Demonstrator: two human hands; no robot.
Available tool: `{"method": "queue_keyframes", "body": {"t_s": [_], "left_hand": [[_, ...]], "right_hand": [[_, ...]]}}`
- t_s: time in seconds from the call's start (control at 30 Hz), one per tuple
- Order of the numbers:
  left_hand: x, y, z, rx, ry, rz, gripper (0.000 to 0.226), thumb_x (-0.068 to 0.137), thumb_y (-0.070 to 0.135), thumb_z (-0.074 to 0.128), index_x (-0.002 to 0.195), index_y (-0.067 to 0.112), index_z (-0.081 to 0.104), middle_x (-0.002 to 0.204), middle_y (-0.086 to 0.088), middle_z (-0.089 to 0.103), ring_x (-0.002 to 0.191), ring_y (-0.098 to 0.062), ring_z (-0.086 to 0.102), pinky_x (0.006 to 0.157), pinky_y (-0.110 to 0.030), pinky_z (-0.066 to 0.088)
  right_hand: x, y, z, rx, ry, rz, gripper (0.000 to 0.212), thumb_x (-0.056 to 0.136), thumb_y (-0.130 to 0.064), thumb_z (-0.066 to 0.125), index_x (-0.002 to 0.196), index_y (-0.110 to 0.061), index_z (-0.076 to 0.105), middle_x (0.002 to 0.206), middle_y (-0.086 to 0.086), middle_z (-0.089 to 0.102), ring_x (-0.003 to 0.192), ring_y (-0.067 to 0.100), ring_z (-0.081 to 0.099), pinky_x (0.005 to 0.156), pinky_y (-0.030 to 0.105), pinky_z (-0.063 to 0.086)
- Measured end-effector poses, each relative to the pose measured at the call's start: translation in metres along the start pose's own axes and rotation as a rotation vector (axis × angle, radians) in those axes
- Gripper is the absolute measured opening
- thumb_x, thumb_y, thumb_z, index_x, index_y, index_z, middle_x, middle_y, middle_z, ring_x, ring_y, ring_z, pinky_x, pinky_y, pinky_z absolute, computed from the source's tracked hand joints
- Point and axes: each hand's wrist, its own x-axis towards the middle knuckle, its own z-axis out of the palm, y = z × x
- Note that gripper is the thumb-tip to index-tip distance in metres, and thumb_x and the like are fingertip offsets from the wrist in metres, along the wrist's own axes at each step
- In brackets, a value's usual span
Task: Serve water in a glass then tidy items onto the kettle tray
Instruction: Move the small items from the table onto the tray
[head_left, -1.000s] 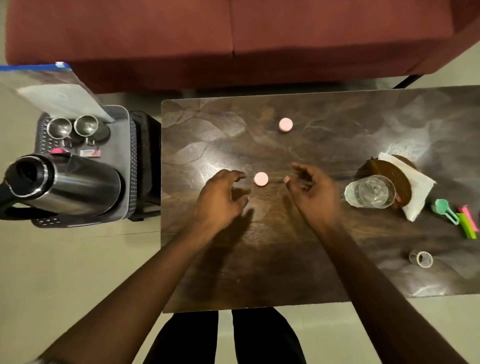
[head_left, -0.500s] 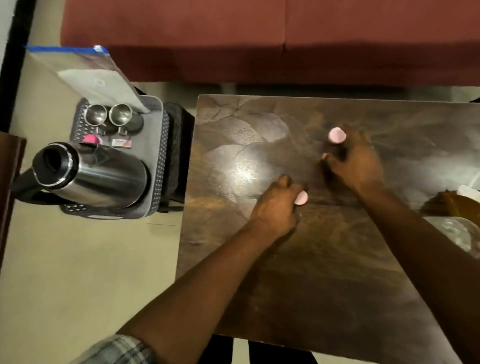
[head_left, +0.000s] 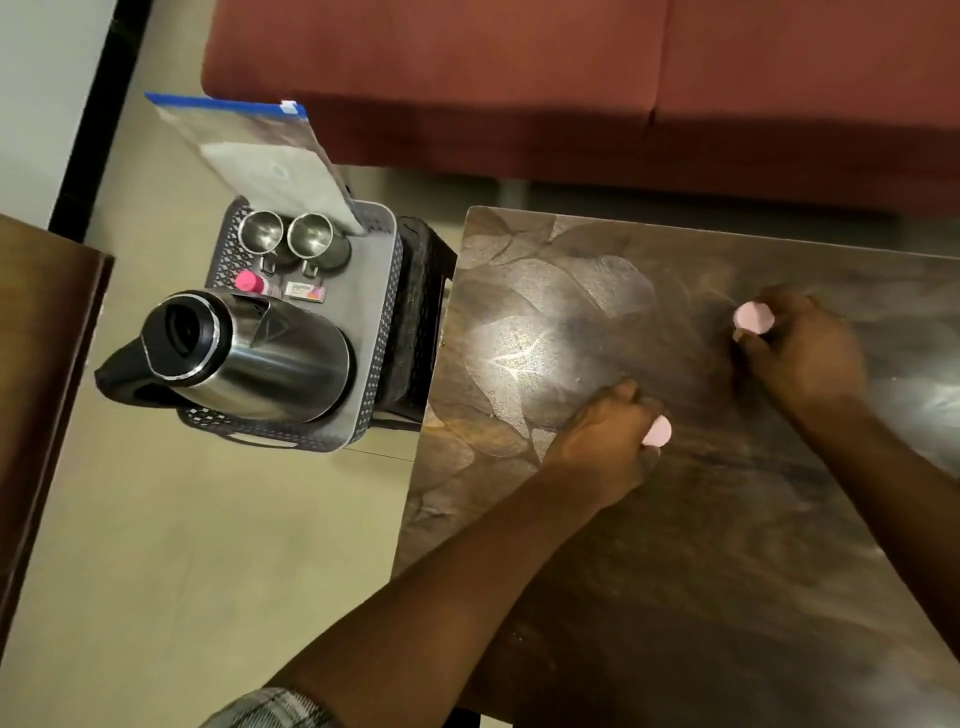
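Note:
Two small pink round caps are in my hands over the dark wooden table. My left hand is closed around one pink cap, near the table's left side. My right hand grips the other pink cap between fingertips, farther back. To the left stands the grey kettle tray on a black stool, with a steel kettle, lid off, and two steel cups. The glass of water is out of view.
On the tray lie a pink-capped small bottle, a small packet and a leaning plastic bag. A red sofa runs behind the table. A wooden furniture edge is at far left. Beige floor lies between.
Both hands went from reaching at the pink caps on the table to holding one each. My view has swung left, so the glass and coaster left the frame and the tray came closer.

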Motion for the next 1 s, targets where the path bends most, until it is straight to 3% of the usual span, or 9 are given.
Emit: {"method": "queue_keyframes", "body": {"t_s": [0.1,0.33,0.47,0.6,0.67,0.73,0.87,1.0], "left_hand": [[-0.007,-0.012,-0.026,-0.004,0.049,0.027,0.044,0.09,0.023,0.075,0.132,0.019,0.064,0.121,-0.002,0.055,0.111,-0.024,0.059,0.09,-0.04,0.054],[-0.04,-0.049,-0.147,0.093,0.158,0.064,0.046,0.087,0.029,0.075,0.131,0.018,0.065,0.119,-0.002,0.059,0.102,-0.021,0.063,0.085,-0.037,0.057],[-0.062,-0.077,-0.237,0.268,0.157,0.066,0.045,0.089,0.036,0.075,0.132,0.026,0.064,0.122,0.004,0.062,0.103,-0.014,0.062,0.087,-0.036,0.057],[-0.07,-0.108,-0.322,0.472,0.142,0.068,0.043,0.086,0.04,0.077,0.127,0.029,0.069,0.12,0.005,0.069,0.102,-0.02,0.067,0.083,-0.036,0.055],[-0.067,-0.129,-0.352,0.553,0.134,0.044,0.041,0.085,0.043,0.076,0.124,0.034,0.069,0.116,0.01,0.07,0.103,-0.018,0.067,0.08,-0.034,0.053],[-0.06,-0.152,-0.373,0.596,0.104,0.035,0.039,0.087,0.046,0.074,0.123,0.035,0.07,0.112,0.011,0.07,0.102,-0.018,0.067,0.072,-0.033,0.051],[-0.035,-0.193,-0.384,0.586,0.073,0.078,0.038,0.088,0.048,0.073,0.122,0.032,0.071,0.108,0.009,0.07,0.102,-0.022,0.066,0.068,-0.03,0.038],[-0.014,-0.226,-0.368,0.581,0.017,0.116,0.043,0.09,0.047,0.072,0.13,0.031,0.069,0.12,0.007,0.07,0.113,-0.022,0.065,0.08,-0.034,0.052]], "right_hand": [[-0.002,-0.015,-0.003,-0.004,0.025,-0.004,0.036,0.1,-0.036,0.069,0.131,-0.021,0.058,0.119,0.018,0.07,0.102,0.044,0.067,0.079,0.046,0.054],[-0.005,-0.083,-0.01,0.09,0.069,-0.065,0.044,0.098,-0.041,0.07,0.136,-0.023,0.059,0.128,0.009,0.065,0.103,0.03,0.069,0.087,0.043,0.057],[-0.015,-0.147,-0.007,0.204,0.045,-0.097,0.044,0.098,-0.039,0.07,0.139,-0.024,0.061,0.133,0.006,0.064,0.106,0.022,0.068,0.088,0.046,0.061],[-0.027,-0.225,0.002,0.292,0.005,-0.174,0.042,0.097,-0.038,0.073,0.136,-0.026,0.064,0.13,0.0,0.065,0.102,0.015,0.064,0.079,0.027,0.051],[-0.031,-0.261,0.011,0.306,-0.04,-0.233,0.042,0.097,-0.042,0.074,0.135,-0.028,0.064,0.131,-0.004,0.066,0.111,0.016,0.063,0.088,0.033,0.052],[-0.033,-0.294,0.022,0.27,-0.056,-0.288,0.043,0.096,-0.045,0.073,0.135,-0.03,0.065,0.133,-0.006,0.067,0.12,0.018,0.062,0.098,0.044,0.054],[-0.025,-0.342,0.049,0.183,-0.057,-0.373,0.045,0.095,-0.042,0.072,0.136,-0.025,0.067,0.13,0.0,0.071,0.123,0.024,0.059,0.099,0.044,0.053],[-0.008,-0.372,0.078,0.094,-0.089,-0.404,0.045,0.094,-0.041,0.072,0.136,-0.026,0.068,0.128,-0.002,0.071,0.119,0.024,0.057,0.092,0.039,0.051]]}}
